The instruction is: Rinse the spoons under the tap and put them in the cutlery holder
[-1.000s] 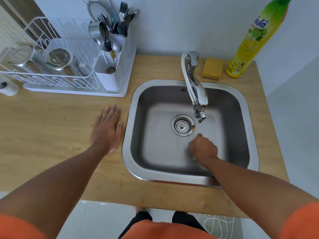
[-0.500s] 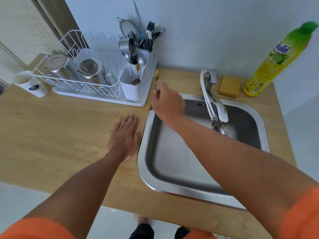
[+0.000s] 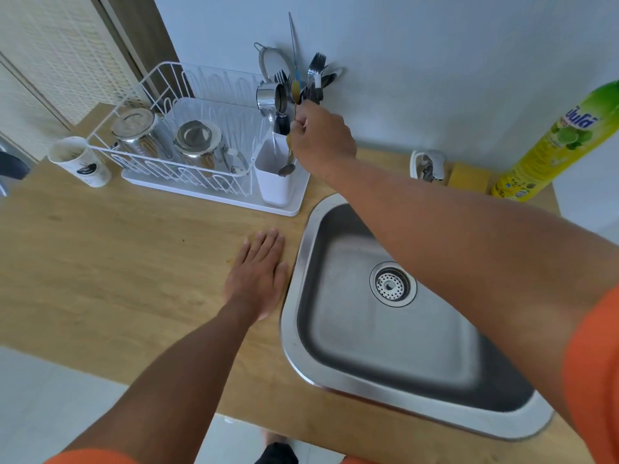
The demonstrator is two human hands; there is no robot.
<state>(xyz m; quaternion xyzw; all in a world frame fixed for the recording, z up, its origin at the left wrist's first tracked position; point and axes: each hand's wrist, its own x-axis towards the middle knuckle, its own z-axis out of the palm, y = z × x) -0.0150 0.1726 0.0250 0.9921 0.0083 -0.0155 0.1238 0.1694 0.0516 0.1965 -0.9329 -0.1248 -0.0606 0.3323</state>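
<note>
My right hand (image 3: 321, 142) reaches over the white cutlery holder (image 3: 273, 182) at the near end of the dish rack, fingers closed on a thin gold-coloured spoon (image 3: 294, 92) held upright above the holder. Inside the holder stand forks, spoons and a steel ladle; one spoon bowl (image 3: 286, 169) shows at its front. My left hand (image 3: 258, 276) lies flat, palm down, on the wooden counter just left of the sink (image 3: 301, 262). The tap (image 3: 428, 165) is mostly hidden behind my right forearm.
The white dish rack (image 3: 134, 95) holds two steel containers (image 3: 197, 142). A white mug (image 3: 80, 162) stands to its left. A yellow sponge (image 3: 469, 177) and a green-yellow dish soap bottle (image 3: 562, 142) sit at the back right by the wall.
My right hand rose from the sink basin with the spoon and moved left and back to above the cutlery holder. My left hand stayed flat on the counter. The view shifted left.
</note>
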